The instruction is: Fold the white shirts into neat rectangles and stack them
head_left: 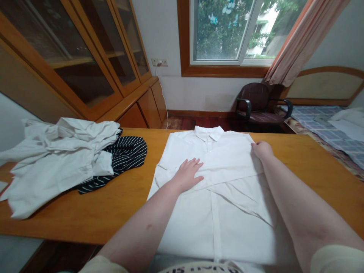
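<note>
A white collared shirt (224,163) lies spread on the wooden table, its collar toward the window and its lower part toward me. One sleeve is laid across the front of it. My left hand (188,175) rests flat on the chest and sleeve area, fingers spread. At the shirt's right shoulder edge, my right hand (262,150) pinches the fabric between thumb and fingers. The shirt's bottom end is partly hidden by my own clothing at the lower edge of the view.
Crumpled white garments (59,151) and a black-and-white striped cloth (129,151) lie on the left of the wooden table (133,212). Glass-door cabinets (85,57) stand at the left. Beyond the table are a maroon armchair (256,98), a bed (327,121) and a window (222,30).
</note>
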`<state>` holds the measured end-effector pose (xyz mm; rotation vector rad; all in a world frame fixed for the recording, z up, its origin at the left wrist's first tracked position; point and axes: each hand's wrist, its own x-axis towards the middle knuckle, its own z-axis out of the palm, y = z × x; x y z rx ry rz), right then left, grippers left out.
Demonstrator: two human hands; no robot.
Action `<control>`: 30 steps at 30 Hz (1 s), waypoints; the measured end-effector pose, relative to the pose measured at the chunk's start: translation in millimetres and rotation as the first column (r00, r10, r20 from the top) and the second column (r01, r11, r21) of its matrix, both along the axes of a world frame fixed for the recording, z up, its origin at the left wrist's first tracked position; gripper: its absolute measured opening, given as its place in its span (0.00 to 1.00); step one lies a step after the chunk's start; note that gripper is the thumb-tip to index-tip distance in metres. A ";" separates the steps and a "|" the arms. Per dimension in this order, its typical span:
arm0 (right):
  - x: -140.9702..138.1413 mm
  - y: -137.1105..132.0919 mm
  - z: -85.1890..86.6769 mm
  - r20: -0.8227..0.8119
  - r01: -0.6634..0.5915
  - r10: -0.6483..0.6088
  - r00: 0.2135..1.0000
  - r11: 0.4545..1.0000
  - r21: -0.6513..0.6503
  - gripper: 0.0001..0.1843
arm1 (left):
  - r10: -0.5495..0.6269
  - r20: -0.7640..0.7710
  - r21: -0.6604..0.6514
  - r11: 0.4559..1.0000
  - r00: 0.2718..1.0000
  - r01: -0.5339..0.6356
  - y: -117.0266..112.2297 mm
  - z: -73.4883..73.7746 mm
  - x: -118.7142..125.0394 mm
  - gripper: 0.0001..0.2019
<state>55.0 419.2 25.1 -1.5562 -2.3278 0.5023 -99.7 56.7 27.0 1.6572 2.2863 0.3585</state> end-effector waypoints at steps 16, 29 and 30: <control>0.3 -19.8 -21.6 0.375 -0.353 0.297 0.878 0.931 0.090 0.35 | 0.461 -0.186 -0.194 0.849 0.868 -0.492 -16.5 -11.2 -23.6 0.37; 6.6 -78.1 -15.0 0.419 -0.471 0.382 0.823 0.873 0.130 0.34 | 0.323 -0.282 -0.073 0.932 0.904 -0.356 -21.0 4.5 -4.8 0.33; 8.1 -82.5 -16.9 0.420 -0.462 0.374 0.827 0.878 0.126 0.34 | 0.241 -0.295 -0.043 0.963 0.924 -0.265 -25.2 9.0 2.5 0.32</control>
